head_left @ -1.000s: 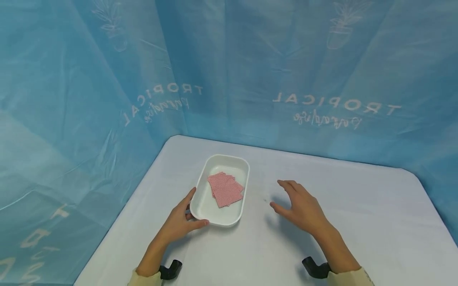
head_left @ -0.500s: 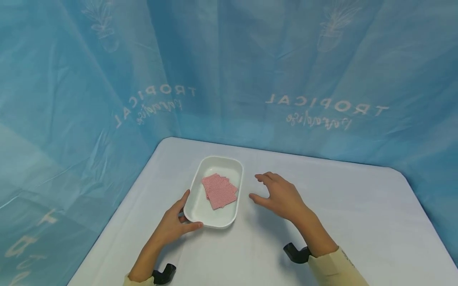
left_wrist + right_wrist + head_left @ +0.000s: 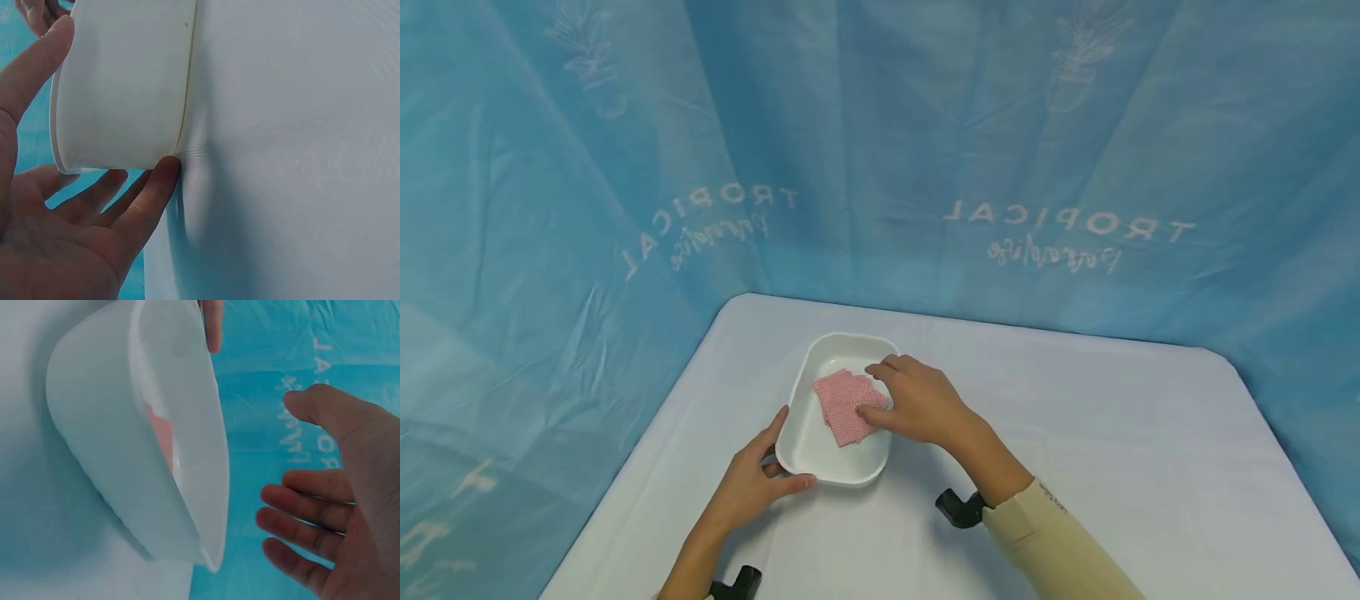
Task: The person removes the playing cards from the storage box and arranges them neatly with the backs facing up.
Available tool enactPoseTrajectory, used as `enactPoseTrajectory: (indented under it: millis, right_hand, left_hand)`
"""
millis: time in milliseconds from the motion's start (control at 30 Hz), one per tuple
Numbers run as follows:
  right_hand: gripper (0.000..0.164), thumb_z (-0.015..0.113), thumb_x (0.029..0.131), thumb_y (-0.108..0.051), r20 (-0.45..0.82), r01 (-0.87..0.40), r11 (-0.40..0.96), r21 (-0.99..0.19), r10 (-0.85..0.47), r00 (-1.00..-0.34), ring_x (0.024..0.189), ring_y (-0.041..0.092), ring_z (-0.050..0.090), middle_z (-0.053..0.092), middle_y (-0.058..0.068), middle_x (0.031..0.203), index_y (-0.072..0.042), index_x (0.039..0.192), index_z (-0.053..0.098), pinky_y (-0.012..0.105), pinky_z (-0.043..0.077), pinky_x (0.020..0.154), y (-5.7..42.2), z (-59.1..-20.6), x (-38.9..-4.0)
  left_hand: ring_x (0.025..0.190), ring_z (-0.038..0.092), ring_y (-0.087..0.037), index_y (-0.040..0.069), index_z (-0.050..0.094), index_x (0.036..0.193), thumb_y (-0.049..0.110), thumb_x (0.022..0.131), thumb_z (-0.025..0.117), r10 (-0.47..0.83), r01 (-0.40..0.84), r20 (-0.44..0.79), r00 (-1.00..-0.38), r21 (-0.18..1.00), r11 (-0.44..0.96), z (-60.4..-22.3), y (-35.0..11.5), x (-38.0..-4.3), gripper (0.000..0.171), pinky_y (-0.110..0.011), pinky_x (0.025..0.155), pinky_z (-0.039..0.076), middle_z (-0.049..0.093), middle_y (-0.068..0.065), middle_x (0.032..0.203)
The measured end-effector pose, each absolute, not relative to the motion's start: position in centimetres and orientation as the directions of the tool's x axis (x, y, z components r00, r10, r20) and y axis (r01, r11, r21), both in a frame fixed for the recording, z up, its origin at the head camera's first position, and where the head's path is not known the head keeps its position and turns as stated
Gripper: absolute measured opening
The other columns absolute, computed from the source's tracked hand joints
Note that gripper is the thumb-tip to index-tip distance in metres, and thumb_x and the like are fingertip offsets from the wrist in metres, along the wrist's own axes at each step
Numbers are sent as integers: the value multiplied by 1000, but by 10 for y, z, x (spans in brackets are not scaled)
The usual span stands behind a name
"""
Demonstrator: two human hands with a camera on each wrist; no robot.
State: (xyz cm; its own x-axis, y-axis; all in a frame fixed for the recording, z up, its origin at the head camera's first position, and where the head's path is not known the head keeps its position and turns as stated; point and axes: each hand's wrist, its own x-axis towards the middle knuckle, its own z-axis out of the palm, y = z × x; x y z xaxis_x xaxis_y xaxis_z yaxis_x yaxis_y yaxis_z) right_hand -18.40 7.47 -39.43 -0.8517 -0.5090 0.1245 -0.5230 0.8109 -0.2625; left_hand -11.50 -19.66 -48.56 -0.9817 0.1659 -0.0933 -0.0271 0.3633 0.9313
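A white rectangular tray (image 3: 808,442) with rounded corners sits on the table. Inside it, several red-and-white patterned cards (image 3: 841,408) overlap in a loose fan. My left hand (image 3: 748,487) holds the tray's near left corner, thumb on the near side and fingers along the left side. In the left wrist view, its fingertips touch the tray wall (image 3: 125,94). Over the tray's right side hovers my right hand (image 3: 917,400), thumb and fingers apart above the cards, covering part of them. The right wrist view shows nothing between that hand's fingers (image 3: 306,528).
A white cloth-covered table (image 3: 1075,442) extends to the right of the tray. Blue curtains (image 3: 880,167) with mirrored lettering hang behind and to the left. Black curved pieces (image 3: 961,508) are worn at both wrists.
My right hand has moved left from beside the tray to above the cards. The left hand has stayed at the tray's corner. The head view has shifted slightly.
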Motion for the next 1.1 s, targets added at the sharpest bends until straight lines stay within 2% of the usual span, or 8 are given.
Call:
enactPoseTrajectory:
  millis: [200, 267, 367, 467, 767, 933, 1100]
  right_hand:
    - [60, 62, 84, -55, 55, -517, 804, -295, -525, -849, 100, 16, 59, 61, 0, 115, -11, 125, 63, 37, 52, 79, 48, -400, -194]
    - [56, 61, 84, -53, 38, -522, 820, -233, -529, -848, 98, 18, 58, 62, 1, 111, -9, 119, 65, 37, 51, 80, 39, -405, -197]
    - [46, 59, 84, -52, 59, -541, 836, -93, -537, -841, 88, 20, 57, 60, 1, 94, -9, 97, 68, 37, 47, 80, 28, -414, -201]
    - [42, 58, 83, -54, 82, -525, 851, 35, -525, -847, 79, 21, 52, 54, 0, 78, -12, 78, 62, 39, 42, 77, 21, -423, -205]
    - [54, 55, 79, -68, -52, -462, 879, 115, -460, -887, 80, 21, 49, 52, 0, 76, -15, 81, 66, 38, 39, 78, 5, -436, -213]
    - [43, 61, 77, -62, -132, -435, 892, 127, -419, -898, 79, 20, 47, 51, 1, 76, -20, 69, 65, 35, 45, 72, -3, -438, -212]
    - [41, 65, 78, -59, -179, -364, 927, 88, -344, -922, 78, 21, 48, 53, 5, 79, -19, 73, 68, 35, 49, 65, -6, -441, -211]
  left_hand:
    - [116, 57, -32, 25, 20, 154, 28, 66, 89, 186, -12, -79, -979, 941, 338, -485, -201, -114, 112, -26, 80, 53, 30, -15, 151]
    - [116, 57, -32, 23, 20, 154, 27, 66, 89, 188, -11, -77, -979, 943, 334, -484, -202, -113, 112, -27, 80, 53, 30, -16, 151]
    - [115, 58, -32, 22, 20, 154, 27, 67, 89, 193, -10, -78, -978, 944, 331, -484, -202, -112, 111, -27, 80, 54, 31, -17, 150]
    - [113, 59, -31, 23, 20, 154, 28, 67, 89, 195, -7, -75, -978, 945, 327, -485, -201, -113, 111, -27, 79, 54, 34, -17, 148]
    - [112, 60, -30, 24, 22, 154, 29, 65, 90, 178, 12, -51, -983, 942, 336, -490, -201, -117, 112, -30, 82, 53, 38, -15, 147]
    - [118, 55, -33, 22, 20, 154, 25, 66, 89, 187, 18, -47, -981, 944, 330, -488, -200, -116, 112, -33, 85, 52, 33, -15, 150]
    - [120, 54, -34, 22, 19, 155, 23, 68, 89, 196, 4, -61, -979, 950, 313, -487, -198, -115, 111, -34, 86, 51, 31, -15, 151]
